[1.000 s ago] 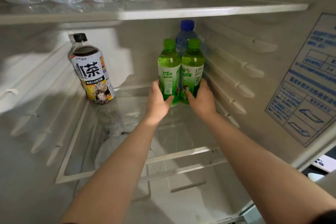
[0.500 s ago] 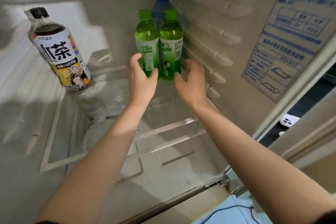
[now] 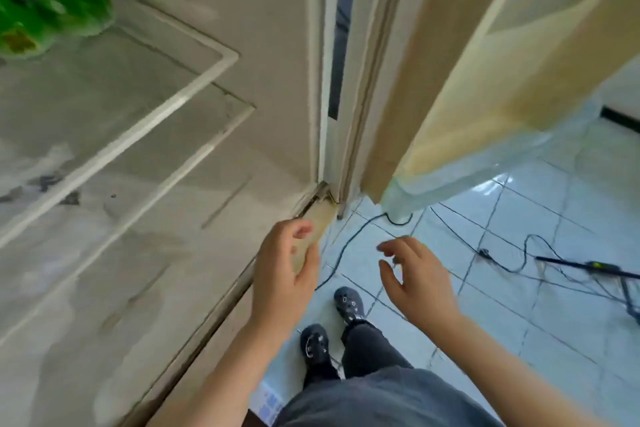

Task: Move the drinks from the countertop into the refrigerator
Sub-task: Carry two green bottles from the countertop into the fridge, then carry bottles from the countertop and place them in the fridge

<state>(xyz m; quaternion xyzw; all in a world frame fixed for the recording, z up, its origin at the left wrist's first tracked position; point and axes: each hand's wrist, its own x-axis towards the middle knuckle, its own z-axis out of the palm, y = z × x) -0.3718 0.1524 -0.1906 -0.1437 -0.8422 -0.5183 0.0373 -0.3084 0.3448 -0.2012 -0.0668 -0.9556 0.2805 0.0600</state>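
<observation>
Two green drink bottles (image 3: 45, 0) stand blurred on the refrigerator's glass shelf (image 3: 194, 80) at the top left; only their lower parts show. My left hand (image 3: 284, 274) hangs in front of the fridge's bottom front edge, fingers loosely curled, holding nothing. My right hand (image 3: 415, 277) is out over the tiled floor, fingers relaxed, also holding nothing. Both hands are well away from the bottles. The countertop and its drinks are out of view.
The open refrigerator door (image 3: 478, 62) stands to the right, its lower edge wrapped in clear film. Black cables (image 3: 502, 253) trail across the pale tiled floor (image 3: 519, 305). My two dark shoes (image 3: 332, 322) stand beside the fridge base.
Both hands let go of the green bottles and drew back out of the fridge. The view swung down and right toward the floor and the door.
</observation>
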